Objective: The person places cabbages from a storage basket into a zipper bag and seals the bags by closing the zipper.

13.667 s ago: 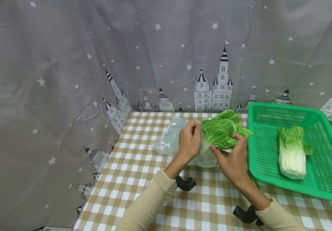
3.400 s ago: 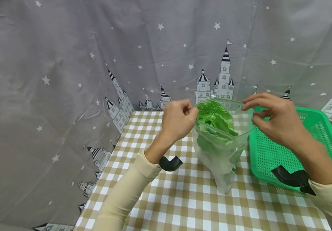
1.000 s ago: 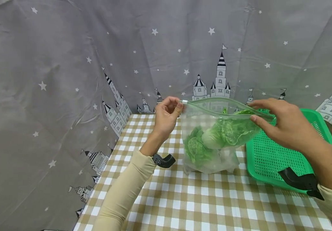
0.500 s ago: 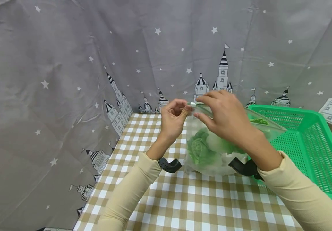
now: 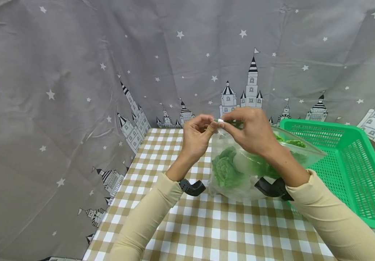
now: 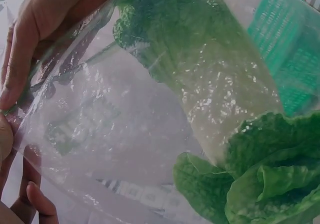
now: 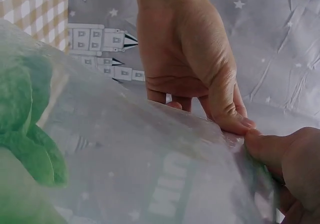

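A clear zip bag point(image 5: 236, 194) stands on the table, its mouth raised, with leafy napa cabbages point(image 5: 227, 168) inside. My left hand point(image 5: 194, 139) pinches the left corner of its mouth between thumb and fingers. Right beside it, my right hand point(image 5: 255, 132) pinches the white slider point(image 5: 220, 120) at that same end. The right part of the mouth gapes, with green leaves showing in it. Through the plastic in the left wrist view, a pale cabbage stem point(image 6: 225, 93) and curled leaves point(image 6: 275, 169) are visible. In the right wrist view both thumbs meet at the bag's edge.
A green plastic basket point(image 5: 374, 156) stands at the right, partly behind the bag's right end. The table wears a brown-and-white checked cloth point(image 5: 161, 156). A grey curtain point(image 5: 141, 43) printed with castles and stars hangs behind. Each wrist carries a black camera mount point(image 5: 192, 187).
The cabbage seen earlier in the basket is no longer there; cabbages are in the bag, now upright. My right hand has moved left from the mouth's right side to the slider.
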`<state>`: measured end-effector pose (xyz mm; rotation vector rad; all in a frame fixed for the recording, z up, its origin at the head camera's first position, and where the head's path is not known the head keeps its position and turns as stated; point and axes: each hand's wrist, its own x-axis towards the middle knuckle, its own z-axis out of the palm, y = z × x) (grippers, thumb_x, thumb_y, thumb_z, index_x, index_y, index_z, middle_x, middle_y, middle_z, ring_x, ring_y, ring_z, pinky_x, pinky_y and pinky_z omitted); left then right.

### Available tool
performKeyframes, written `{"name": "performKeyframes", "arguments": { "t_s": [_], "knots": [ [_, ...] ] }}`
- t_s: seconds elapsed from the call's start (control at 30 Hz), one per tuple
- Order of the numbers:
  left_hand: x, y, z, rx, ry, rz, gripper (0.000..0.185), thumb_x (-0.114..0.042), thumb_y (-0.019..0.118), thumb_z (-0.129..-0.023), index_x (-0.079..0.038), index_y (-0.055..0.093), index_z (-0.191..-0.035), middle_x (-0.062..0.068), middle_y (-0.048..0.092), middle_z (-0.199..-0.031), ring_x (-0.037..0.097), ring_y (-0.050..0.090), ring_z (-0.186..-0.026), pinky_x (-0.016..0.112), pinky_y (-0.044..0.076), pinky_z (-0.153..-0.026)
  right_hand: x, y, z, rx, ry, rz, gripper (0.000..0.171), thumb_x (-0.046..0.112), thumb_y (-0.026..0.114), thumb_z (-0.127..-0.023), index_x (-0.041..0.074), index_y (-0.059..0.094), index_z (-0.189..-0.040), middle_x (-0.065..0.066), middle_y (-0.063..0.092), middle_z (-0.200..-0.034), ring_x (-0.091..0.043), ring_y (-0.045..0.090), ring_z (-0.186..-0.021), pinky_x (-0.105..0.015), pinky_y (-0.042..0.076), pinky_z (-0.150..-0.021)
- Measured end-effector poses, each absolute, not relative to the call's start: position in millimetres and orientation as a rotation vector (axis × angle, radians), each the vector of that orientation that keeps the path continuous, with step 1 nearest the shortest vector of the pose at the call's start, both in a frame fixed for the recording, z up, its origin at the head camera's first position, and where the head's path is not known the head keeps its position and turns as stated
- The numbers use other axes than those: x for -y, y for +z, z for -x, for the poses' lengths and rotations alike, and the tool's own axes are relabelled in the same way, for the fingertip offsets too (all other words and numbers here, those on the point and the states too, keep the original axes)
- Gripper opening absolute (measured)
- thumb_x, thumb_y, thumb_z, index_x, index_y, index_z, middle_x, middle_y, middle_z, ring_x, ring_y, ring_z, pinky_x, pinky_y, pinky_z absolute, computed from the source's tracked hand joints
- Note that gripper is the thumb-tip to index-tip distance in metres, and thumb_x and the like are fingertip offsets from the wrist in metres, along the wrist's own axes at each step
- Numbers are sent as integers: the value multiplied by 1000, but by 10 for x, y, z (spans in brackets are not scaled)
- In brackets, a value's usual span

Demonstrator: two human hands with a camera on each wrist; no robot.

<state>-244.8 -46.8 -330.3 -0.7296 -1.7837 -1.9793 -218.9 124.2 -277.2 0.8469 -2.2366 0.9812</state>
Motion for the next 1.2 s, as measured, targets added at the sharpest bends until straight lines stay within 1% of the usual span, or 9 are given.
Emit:
{"name": "performKeyframes", "arguments": {
  "t_s": [0.23, 0.37, 0.5, 0.67, 0.8, 1.0, 1.03, 1.2],
  "knots": [
    [522, -3325, 2477, 1812, -1925, 710, 39, -26, 67, -80, 11, 60, -90, -9, 67, -73, 9, 61, -64, 24, 49, -61, -1369, -2806, 2188, 2231, 968, -864, 8, 11, 78, -83, 4, 77, -87, -7, 72, -82, -19, 65, -71, -37, 49, -63],
    [567, -3340, 2493, 1800, -1935, 703, 39, -30, 68, -80, 7, 60, -88, -9, 70, -75, 10, 61, -64, 26, 51, -63, -1481, -2837, 2180, 2239, 954, -865, 7, 9, 78, -83, 4, 78, -88, -6, 73, -81, -17, 63, -68, -36, 47, -60],
    [576, -3338, 2501, 1800, -1949, 698, 34, -27, 67, -81, 5, 61, -87, -3, 71, -76, 11, 62, -64, 26, 52, -64, -1594, -2853, 2165, 2253, 936, -856, 8, 10, 78, -84, 4, 78, -89, -6, 73, -81, -16, 60, -67, -35, 44, -60],
    [570, -3340, 2514, 1818, -1945, 675, 30, -19, 66, -82, 10, 59, -88, 2, 71, -77, 11, 63, -64, 26, 53, -65, -1727, -2868, 2123, 2281, 911, -823, 8, 11, 79, -83, 6, 78, -89, -5, 72, -82, -17, 58, -70, -35, 41, -62],
    [584, -3354, 2529, 1830, -1947, 652, 28, -15, 66, -84, 11, 59, -90, 0, 71, -77, 11, 64, -65, 25, 53, -64, -1827, -2881, 2095, 2289, 896, -816, 10, 11, 80, -82, 6, 78, -90, -5, 71, -81, -18, 57, -72, -35, 40, -62],
    [624, -3377, 2551, 1825, -1947, 627, 23, -11, 66, -85, 11, 60, -89, -1, 71, -76, 10, 64, -65, 22, 51, -62, -1965, -2902, 2059, 2295, 898, -812, 7, 10, 79, -82, 6, 78, -88, -4, 71, -83, -21, 61, -78, -37, 45, -67],
    [628, -3378, 2551, 1824, -1945, 625, 23, -11, 67, -85, 11, 60, -89, -1, 71, -76, 10, 64, -65, 22, 50, -62, -1984, -2906, 2057, 2297, 899, -807, 7, 9, 79, -82, 6, 78, -88, -4, 71, -84, -21, 62, -80, -37, 45, -68],
    [630, -3382, 2555, 1824, -1943, 635, 25, -13, 67, -84, 10, 60, -89, -4, 71, -76, 9, 65, -67, 21, 49, -61, -2072, -2930, 2038, 2312, 867, -779, 7, 10, 79, -82, 7, 78, -88, -2, 71, -84, -17, 60, -77, -30, 43, -65]
  ]
}}
